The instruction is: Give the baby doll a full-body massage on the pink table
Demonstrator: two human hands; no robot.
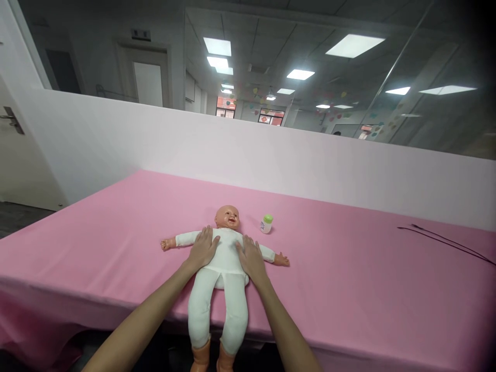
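**Two hands on the doll, nothing lifted**

Both palms are resting on the doll, which is lying face-up on the table with its boots hanging over the near edge. The left hand is lying flat, fingers lightly spread, on one side of its chest; the right hand is doing likewise opposite. Neither is gripping. A bottle is standing untouched beside the doll's head.

L hand, R hand: prob. flat
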